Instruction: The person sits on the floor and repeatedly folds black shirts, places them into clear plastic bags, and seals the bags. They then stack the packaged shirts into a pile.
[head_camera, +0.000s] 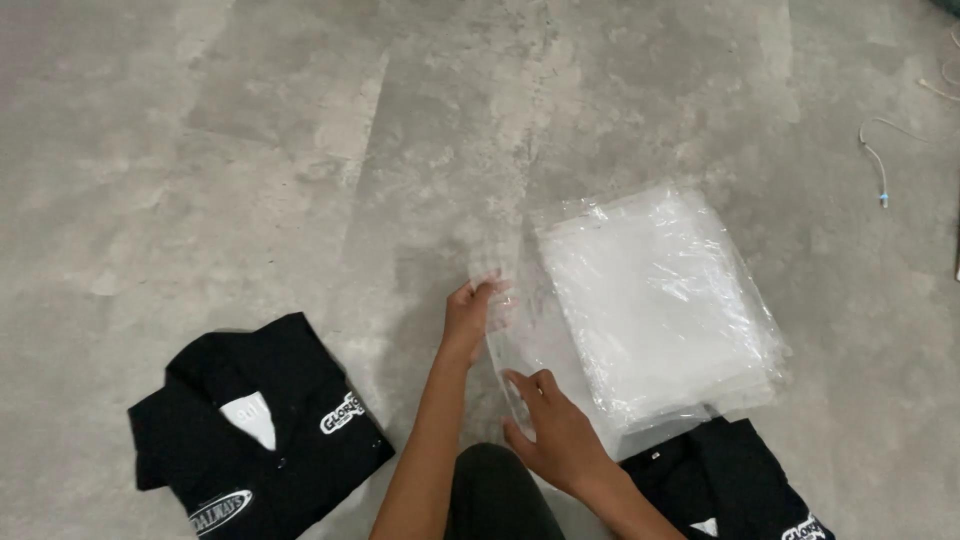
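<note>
Kneeling over the grey concrete floor, we held a single clear plastic bag between both hands, just left of the stack of clear bags and touching its near edge. Our left hand pinched the bag's far end with fingers closed narrowly on the film, while our right hand gripped the near end, thumb and fingers closed on it. We judged the bag to be very light, limp and slippery, prone to clinging to itself and to the sheets beside it, so an edge or the mouth looked the best place to take hold, with both hands spread apart to keep it open. A folded black shirt with white patches lay on the floor well to the left, and another black shirt lay just below the stack, cut off by the lower edge. The bag's outline was hard to make out against the floor, and we could not tell which end was open. A thin white cable lay far right.
</note>
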